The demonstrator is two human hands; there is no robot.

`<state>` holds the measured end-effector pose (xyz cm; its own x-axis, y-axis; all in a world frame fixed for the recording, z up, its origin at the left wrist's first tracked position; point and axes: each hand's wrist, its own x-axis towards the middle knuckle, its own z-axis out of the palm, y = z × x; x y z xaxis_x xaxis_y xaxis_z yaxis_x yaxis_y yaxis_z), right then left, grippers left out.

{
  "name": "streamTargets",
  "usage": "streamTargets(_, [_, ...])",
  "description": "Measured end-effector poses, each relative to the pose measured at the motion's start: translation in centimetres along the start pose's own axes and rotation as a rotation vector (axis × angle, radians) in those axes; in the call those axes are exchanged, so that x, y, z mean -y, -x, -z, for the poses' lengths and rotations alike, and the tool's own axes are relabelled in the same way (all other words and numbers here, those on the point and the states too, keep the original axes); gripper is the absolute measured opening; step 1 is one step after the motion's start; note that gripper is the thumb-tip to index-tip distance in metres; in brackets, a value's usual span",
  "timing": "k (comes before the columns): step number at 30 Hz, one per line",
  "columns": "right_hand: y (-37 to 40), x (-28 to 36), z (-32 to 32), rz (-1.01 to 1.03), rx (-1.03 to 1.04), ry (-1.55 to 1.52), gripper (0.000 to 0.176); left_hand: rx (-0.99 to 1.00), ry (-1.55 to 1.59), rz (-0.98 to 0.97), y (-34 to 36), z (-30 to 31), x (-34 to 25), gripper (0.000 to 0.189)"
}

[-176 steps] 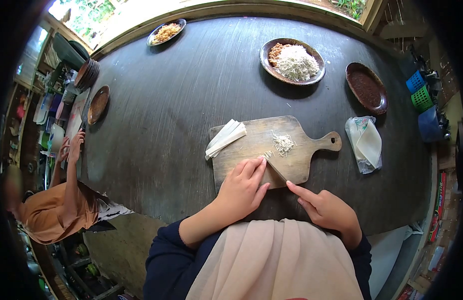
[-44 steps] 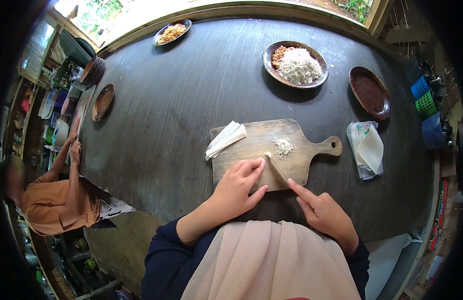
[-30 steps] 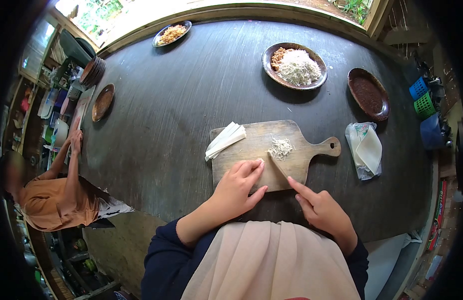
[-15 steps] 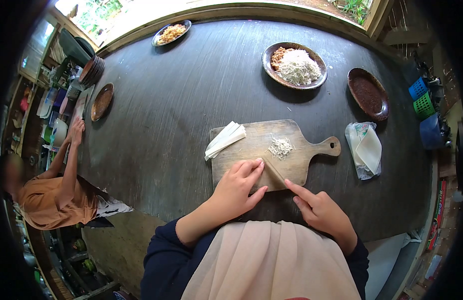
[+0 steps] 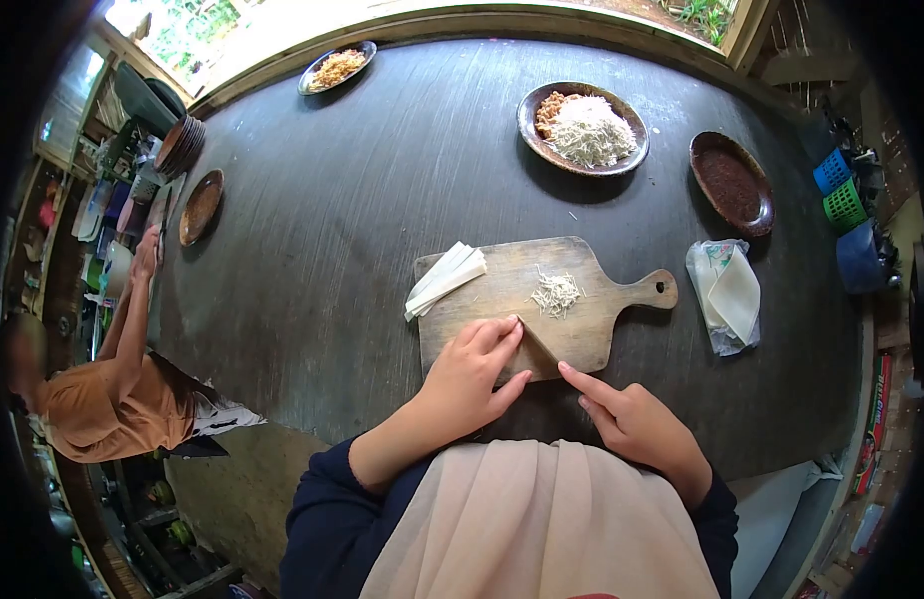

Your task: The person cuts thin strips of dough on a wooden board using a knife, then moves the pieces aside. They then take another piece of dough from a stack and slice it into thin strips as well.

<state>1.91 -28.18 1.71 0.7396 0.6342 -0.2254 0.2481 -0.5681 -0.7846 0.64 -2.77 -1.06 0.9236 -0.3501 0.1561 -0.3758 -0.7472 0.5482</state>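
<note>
A wooden cutting board (image 5: 517,262) with a handle lies in front of me. My left hand (image 5: 464,374) rests on its near part, fingertips bent down against a knife (image 5: 538,344); whatever lies beneath them is hidden. Gripping that knife by its near end is my right hand (image 5: 634,419), with the index finger stretched along it. The blade slants across the board, its far end touching my left fingertips. Past the blade sits a small heap of thin white shreds (image 5: 555,295). Flat white strips (image 5: 446,281) are stacked at the board's far left corner.
Farther back, a plate (image 5: 527,140) carries white shreds and brownish food. To the right are a dark oval dish (image 5: 731,185) and a plastic packet (image 5: 723,298) with white sheets. A second food plate (image 5: 337,69) stands far left. At left, a co-worker (image 5: 123,404) works near a brown dish (image 5: 202,208).
My right hand and the knife's near end have shifted slightly left. My left hand keeps its place on the board. The co-worker's hands have moved a little farther away along the table.
</note>
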Motion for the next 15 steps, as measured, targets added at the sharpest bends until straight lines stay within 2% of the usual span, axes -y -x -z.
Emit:
streamTargets(4, [-0.3, 0.2, -0.2, -0.017, -0.004, -0.053, 0.049, 0.012, -0.024, 0.000, 0.0, 0.0, 0.0, 0.053])
streamTargets(9, [-0.2, 0.2, -0.4, -0.011, -0.020, 0.066, 0.050, 0.010, -0.019, -0.005, -0.1, 0.0, -0.1, 0.052])
streamTargets(15, [0.8, 0.0, 0.5, 0.003, 0.022, 0.070, 0.051, -0.005, 0.006, -0.009, -0.2, 0.1, 0.0, 0.053])
